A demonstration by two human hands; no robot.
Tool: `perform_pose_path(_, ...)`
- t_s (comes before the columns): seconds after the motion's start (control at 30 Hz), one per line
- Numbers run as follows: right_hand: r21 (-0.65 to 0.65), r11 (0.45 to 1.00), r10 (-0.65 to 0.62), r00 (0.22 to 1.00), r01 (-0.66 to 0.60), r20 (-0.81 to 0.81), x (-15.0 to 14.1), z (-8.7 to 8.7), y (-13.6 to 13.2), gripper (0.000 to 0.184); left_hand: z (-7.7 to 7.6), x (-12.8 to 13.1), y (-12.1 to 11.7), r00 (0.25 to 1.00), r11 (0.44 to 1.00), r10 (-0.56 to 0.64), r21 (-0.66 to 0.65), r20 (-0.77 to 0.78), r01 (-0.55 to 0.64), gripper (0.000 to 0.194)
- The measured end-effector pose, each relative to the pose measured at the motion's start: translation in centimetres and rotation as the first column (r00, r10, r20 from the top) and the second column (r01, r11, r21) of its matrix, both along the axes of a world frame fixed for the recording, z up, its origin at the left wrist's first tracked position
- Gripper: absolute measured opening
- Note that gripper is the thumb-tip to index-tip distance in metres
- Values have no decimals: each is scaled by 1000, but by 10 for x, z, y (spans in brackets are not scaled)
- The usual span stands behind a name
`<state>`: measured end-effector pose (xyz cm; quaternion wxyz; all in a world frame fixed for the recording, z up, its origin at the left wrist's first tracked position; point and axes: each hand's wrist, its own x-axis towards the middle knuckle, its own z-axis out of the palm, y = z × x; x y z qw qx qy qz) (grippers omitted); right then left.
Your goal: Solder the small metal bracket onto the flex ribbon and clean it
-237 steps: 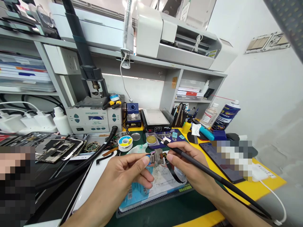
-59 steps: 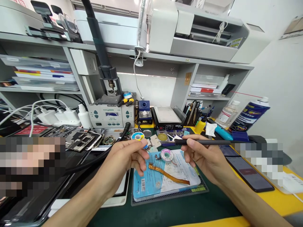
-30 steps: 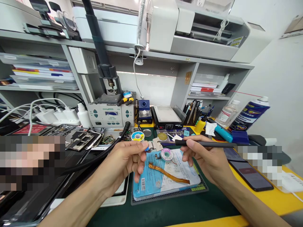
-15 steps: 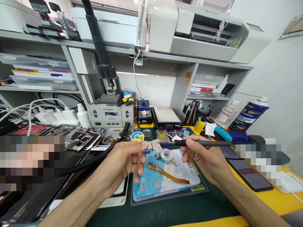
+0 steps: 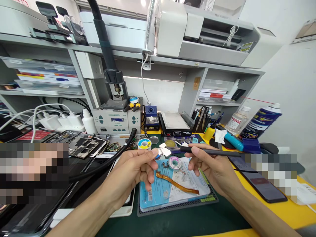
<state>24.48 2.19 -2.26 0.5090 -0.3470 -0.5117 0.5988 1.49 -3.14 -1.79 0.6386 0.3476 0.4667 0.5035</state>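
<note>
My left hand [image 5: 138,164] pinches a small white flat piece with a blue part [image 5: 165,149] between thumb and fingertips, above the blue-and-white pad. In my right hand [image 5: 209,161], held like a pen, is a black-handled soldering iron [image 5: 187,149]. Its thin tip points left and ends close to the white piece; contact cannot be made out. Below, an orange-brown flex cable [image 5: 176,184] lies across the blue-and-white pad [image 5: 158,194]. Behind the cable, a small pink-and-white spool [image 5: 174,162] rests beside a tiny dark part [image 5: 165,165].
A yellow-and-blue solder spool [image 5: 144,144] and an open tin of amber paste [image 5: 170,143] stand behind my hands. Farther back are a hot-air station [image 5: 117,120], a soldering station [image 5: 151,120] and a heating plate [image 5: 175,124]. A thick black hose [image 5: 108,166] crosses at left; phones [image 5: 264,182] lie right.
The white piece has turned in my left fingers, showing a more tilted face. My right hand and the soldering iron have moved slightly left. The whole view has shifted a little.
</note>
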Motion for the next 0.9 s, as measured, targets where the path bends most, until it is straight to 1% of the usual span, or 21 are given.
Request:
perform_pose_path(0.13, 6, 1000, -21, 1000, 21, 2, -1, -4, -1, 30, -2, 4, -1, 1000, 1000, 3, -1, -25, -3, 35)
perform_pose_path(0.27, 19, 1000, -14, 1000, 14, 16, -1, -6, -2, 32, 0, 7, -1, 999, 1000, -6, -13, -35, 6, 37)
perform_pose_path(0.4, 42, 999, -27, 999, 26, 26, -4, -7, -4, 34, 0, 10, 0, 1000, 1000, -7, -11, -20, 7, 34)
perform_pose_path(0.53, 55, 998, -14, 999, 12, 46, -6, -10, -4, 37, -4, 12, -1, 1000, 1000, -2, -5, -6, 2, 32)
perform_pose_path(0.67, 73, 997, -22, 999, 18, 46, -7, -13, -4, 36, -6, 13, -2, 1000, 1000, -21, 1, -9, 21, 34)
perform_pose_path(0.8, 94, 995, -23, 998, 17, 58, -8, -16, -3, 35, -4, 16, -2, 1000, 1000, -6, -7, -14, 5, 34)
perform_pose_path(0.9, 114, 993, -18, 996, 8, 85, -6, -19, -1, 35, -4, 17, -4, 999, 1000, -19, -15, -25, 19, 35)
